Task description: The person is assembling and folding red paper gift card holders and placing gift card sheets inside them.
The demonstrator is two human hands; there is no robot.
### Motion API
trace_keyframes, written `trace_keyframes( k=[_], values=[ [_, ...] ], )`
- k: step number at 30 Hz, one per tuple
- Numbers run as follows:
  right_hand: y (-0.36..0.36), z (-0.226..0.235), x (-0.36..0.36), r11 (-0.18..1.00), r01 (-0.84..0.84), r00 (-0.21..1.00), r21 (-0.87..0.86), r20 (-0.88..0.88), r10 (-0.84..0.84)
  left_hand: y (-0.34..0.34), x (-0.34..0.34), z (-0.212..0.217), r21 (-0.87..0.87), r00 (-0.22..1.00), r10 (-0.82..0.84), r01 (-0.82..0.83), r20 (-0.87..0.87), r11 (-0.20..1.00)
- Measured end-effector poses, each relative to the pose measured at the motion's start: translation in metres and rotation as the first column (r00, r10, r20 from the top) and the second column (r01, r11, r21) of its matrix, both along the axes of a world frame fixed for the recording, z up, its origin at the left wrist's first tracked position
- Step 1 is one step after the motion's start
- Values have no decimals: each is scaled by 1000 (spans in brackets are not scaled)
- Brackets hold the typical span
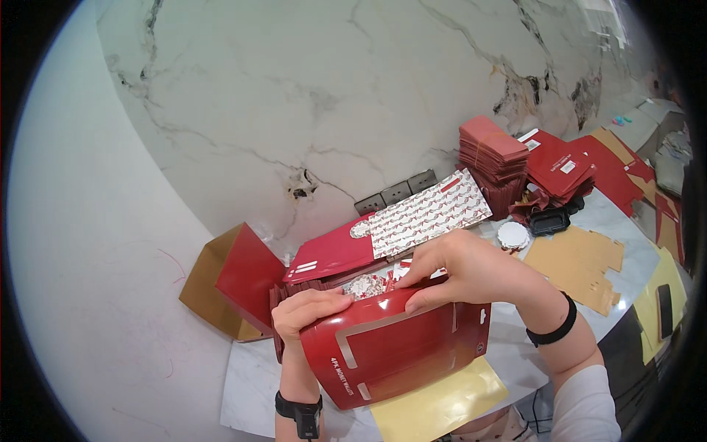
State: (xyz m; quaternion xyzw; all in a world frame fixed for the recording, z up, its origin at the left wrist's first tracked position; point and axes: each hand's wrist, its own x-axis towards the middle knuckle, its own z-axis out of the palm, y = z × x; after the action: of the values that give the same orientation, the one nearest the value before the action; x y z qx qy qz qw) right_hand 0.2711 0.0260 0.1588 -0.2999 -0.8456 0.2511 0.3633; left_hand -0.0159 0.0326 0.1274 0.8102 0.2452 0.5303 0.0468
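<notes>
A glossy red packaging card [405, 346] with cut-out windows and a hang hole is held upright and slightly bent over the near part of the table. My left hand [305, 309] grips its upper left edge. My right hand [460, 272] is closed at the top edge, thumb over the front and fingertips behind; whether they pinch anything more is hidden. Just beyond the card, white-and-red patterned pieces [366, 286] partly show. A pale yellow sheet [442, 394] lies beneath the card, nearest me.
An open red-and-brown box [236, 280] stands at the left. Behind lie a red folder [331, 250] and a patterned white sheet [431, 210]. Stacked red wallets [490, 158], a black tray [549, 221], a white round piece [513, 236] and brown cardboard [578, 265] occupy the right.
</notes>
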Motion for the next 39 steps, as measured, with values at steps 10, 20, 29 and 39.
trace_keyframes(
  k=[10, 20, 29, 39],
  values=[
    [9, -1, 7, 975, -146, 984, -169, -124, 126, -2, 2, -4, 177, 993, -118, 116, 4, 977],
    [7, -7, -4, 992, -104, 994, -67, -31, 103, -24, 15, 11, -715, 888, -201, 454, 414, 532],
    [0, -6, -9, 998, -64, 998, -17, -21, 64, -42, 27, 28, -705, 959, -209, 282, 191, 650],
    [-3, -5, -11, 996, -72, 993, 54, -85, 76, -34, 15, 15, -730, 916, -370, 359, 156, 582]
  ],
)
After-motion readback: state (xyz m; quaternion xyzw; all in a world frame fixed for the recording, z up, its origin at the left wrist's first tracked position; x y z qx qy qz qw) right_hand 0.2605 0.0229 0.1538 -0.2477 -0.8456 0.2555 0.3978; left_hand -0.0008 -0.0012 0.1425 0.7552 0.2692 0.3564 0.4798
